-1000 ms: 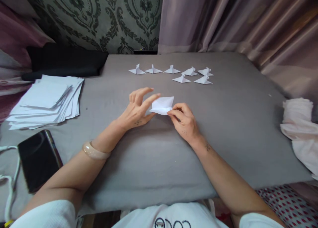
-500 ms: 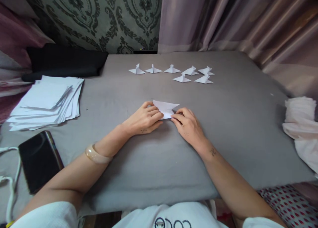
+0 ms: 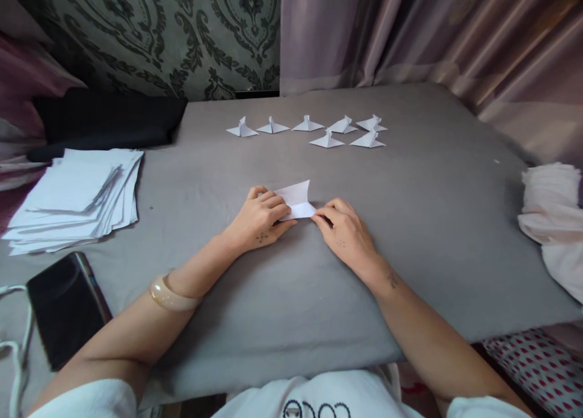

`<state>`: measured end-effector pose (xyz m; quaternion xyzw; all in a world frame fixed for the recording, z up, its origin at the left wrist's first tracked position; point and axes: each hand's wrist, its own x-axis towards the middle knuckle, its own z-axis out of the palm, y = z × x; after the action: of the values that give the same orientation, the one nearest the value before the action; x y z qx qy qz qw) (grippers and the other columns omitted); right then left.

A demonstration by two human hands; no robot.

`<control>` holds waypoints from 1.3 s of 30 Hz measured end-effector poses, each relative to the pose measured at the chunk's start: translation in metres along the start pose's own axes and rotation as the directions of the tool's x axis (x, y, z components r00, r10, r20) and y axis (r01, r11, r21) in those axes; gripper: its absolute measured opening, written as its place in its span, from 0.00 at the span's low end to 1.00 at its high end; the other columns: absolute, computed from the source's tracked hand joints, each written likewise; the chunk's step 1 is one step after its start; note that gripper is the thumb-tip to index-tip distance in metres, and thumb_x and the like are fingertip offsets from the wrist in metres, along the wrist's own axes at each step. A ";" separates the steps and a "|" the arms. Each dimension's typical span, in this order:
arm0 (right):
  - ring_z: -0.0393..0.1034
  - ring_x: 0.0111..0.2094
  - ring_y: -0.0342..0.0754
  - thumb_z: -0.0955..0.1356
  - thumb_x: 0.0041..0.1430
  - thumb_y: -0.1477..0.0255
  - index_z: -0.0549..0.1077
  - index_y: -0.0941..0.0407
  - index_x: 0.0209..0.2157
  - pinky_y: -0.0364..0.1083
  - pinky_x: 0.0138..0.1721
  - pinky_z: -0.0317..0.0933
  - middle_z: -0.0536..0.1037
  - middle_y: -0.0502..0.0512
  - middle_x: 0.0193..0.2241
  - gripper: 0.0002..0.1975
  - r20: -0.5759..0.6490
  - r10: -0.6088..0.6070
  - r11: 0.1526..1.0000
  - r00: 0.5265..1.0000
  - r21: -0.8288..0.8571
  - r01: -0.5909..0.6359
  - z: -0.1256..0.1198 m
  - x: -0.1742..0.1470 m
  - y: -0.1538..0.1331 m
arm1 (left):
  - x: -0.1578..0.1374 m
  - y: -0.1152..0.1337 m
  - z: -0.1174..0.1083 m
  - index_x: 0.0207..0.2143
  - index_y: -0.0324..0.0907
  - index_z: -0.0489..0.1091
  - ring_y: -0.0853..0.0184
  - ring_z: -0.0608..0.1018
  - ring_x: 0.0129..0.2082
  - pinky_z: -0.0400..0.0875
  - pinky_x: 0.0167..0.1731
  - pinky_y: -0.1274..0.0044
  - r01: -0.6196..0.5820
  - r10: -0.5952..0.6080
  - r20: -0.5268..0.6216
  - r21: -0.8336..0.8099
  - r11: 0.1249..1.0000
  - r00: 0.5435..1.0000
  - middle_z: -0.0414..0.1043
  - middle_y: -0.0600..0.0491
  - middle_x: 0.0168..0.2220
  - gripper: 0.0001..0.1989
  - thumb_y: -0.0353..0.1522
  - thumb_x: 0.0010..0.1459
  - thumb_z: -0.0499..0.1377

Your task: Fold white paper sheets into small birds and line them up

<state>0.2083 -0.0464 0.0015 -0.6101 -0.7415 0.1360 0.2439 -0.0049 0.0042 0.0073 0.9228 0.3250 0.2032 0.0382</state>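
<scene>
A small folded sheet of white paper [image 3: 297,198] lies on the grey cloth in front of me, its far flap standing up from a crease. My left hand [image 3: 265,214] is closed on the paper's left part, and its fingers hide that end. At the right corner, the thumb and fingers of my right hand [image 3: 339,223] pinch the paper's tip. Farther back on the table stand several folded white paper figures [image 3: 307,124] in a loose row, with two of them [image 3: 327,140] placed nearer to me.
On the left is a stack of white paper sheets [image 3: 73,205], with a black folded cloth [image 3: 118,120] behind it. A dark phone [image 3: 66,311] and a white cable [image 3: 18,360] lie near my left forearm. Pale bunched fabric [image 3: 551,217] sits at the right edge.
The paper's flap stands differently: its top right point, which stretched out to the right, is now more upright and farther left. Both hands keep hold. The view has shifted slightly.
</scene>
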 end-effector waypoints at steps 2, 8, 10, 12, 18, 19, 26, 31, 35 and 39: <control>0.69 0.37 0.47 0.64 0.62 0.70 0.76 0.53 0.35 0.45 0.37 0.60 0.73 0.54 0.36 0.08 0.007 0.032 0.999 0.999 -0.003 -0.032 -0.001 0.000 -0.002 | 0.002 0.004 0.001 0.31 0.41 0.73 0.65 0.75 0.34 0.59 0.45 0.68 0.082 -0.082 0.017 -0.019 0.996 0.997 0.76 0.51 0.32 0.14 0.39 0.63 0.54; 0.68 0.35 0.47 0.64 0.62 0.70 0.73 0.54 0.32 0.45 0.34 0.58 0.73 0.54 0.36 0.07 -0.025 0.078 0.995 0.997 -0.055 -0.079 0.004 0.001 -0.005 | 0.008 0.011 0.008 0.30 0.42 0.73 0.65 0.74 0.32 0.58 0.42 0.69 0.326 -0.324 0.030 -0.074 0.943 0.945 0.75 0.53 0.29 0.12 0.41 0.59 0.58; 0.67 0.35 0.47 0.65 0.61 0.70 0.72 0.55 0.32 0.46 0.33 0.57 0.73 0.55 0.37 0.06 -0.038 0.078 0.994 0.996 -0.073 -0.080 0.006 0.001 -0.005 | 0.010 0.011 0.011 0.30 0.42 0.74 0.64 0.74 0.32 0.57 0.42 0.69 0.373 -0.371 0.039 -0.090 0.923 0.928 0.75 0.53 0.29 0.13 0.42 0.58 0.59; 0.67 0.34 0.48 0.65 0.61 0.70 0.72 0.55 0.32 0.46 0.34 0.58 0.72 0.56 0.37 0.06 -0.045 0.080 0.992 0.996 -0.090 -0.083 0.007 0.002 -0.006 | 0.012 0.012 0.014 0.30 0.42 0.74 0.64 0.73 0.32 0.56 0.42 0.68 0.414 -0.410 0.063 -0.104 0.904 0.910 0.75 0.53 0.29 0.13 0.42 0.57 0.59; 0.67 0.34 0.49 0.65 0.61 0.70 0.70 0.56 0.32 0.47 0.34 0.58 0.71 0.57 0.38 0.06 -0.042 0.083 0.988 0.996 -0.126 -0.088 0.009 0.004 -0.004 | 0.016 0.015 0.017 0.31 0.42 0.74 0.64 0.72 0.33 0.56 0.44 0.66 0.477 -0.465 0.110 -0.144 0.867 0.878 0.75 0.53 0.30 0.11 0.40 0.58 0.58; 0.67 0.34 0.49 0.65 0.61 0.69 0.70 0.56 0.32 0.47 0.34 0.59 0.71 0.57 0.38 0.06 -0.039 0.087 0.988 0.995 -0.124 -0.091 0.009 0.004 -0.004 | 0.016 0.015 0.017 0.30 0.41 0.74 0.63 0.72 0.33 0.56 0.43 0.65 0.482 -0.469 0.112 -0.146 0.864 0.876 0.75 0.52 0.30 0.11 0.39 0.58 0.58; 0.67 0.33 0.47 0.66 0.60 0.68 0.69 0.55 0.31 0.47 0.33 0.59 0.70 0.55 0.38 0.05 0.010 0.186 0.982 0.983 -0.029 -0.185 0.003 0.006 0.001 | 0.018 0.015 0.016 0.32 0.41 0.74 0.61 0.73 0.35 0.57 0.45 0.63 0.521 -0.499 0.164 -0.147 0.841 0.851 0.76 0.51 0.32 0.11 0.40 0.58 0.58; 0.67 0.31 0.45 0.67 0.58 0.73 0.69 0.55 0.31 0.46 0.35 0.61 0.70 0.54 0.37 0.01 0.074 0.202 0.971 0.977 0.112 -0.210 -0.004 0.009 0.010 | 0.018 0.013 0.016 0.32 0.42 0.74 0.59 0.73 0.38 0.56 0.47 0.61 0.528 -0.498 0.192 -0.171 0.832 0.846 0.76 0.51 0.33 0.12 0.41 0.57 0.58; 0.69 0.35 0.46 0.63 0.58 0.79 0.70 0.54 0.35 0.45 0.39 0.62 0.73 0.53 0.35 0.07 -0.013 0.077 0.975 0.997 0.209 -0.073 -0.005 0.008 0.007 | 0.017 0.013 0.017 0.33 0.42 0.73 0.59 0.73 0.38 0.56 0.47 0.62 0.526 -0.495 0.191 -0.172 0.833 0.848 0.76 0.50 0.33 0.12 0.41 0.58 0.57; 0.69 0.40 0.48 0.59 0.61 0.81 0.72 0.54 0.37 0.46 0.43 0.62 0.75 0.54 0.36 0.13 -0.019 -0.091 0.968 0.996 0.231 0.093 0.003 0.005 -0.003 | 0.018 0.015 0.016 0.33 0.42 0.73 0.59 0.73 0.39 0.55 0.48 0.62 0.529 -0.496 0.201 -0.174 0.830 0.845 0.76 0.49 0.34 0.12 0.41 0.58 0.57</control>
<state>0.2038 -0.0415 0.0011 -0.5429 -0.7470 0.2077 0.3225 0.0226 0.0045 0.0015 0.8035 0.5324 0.1519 0.2187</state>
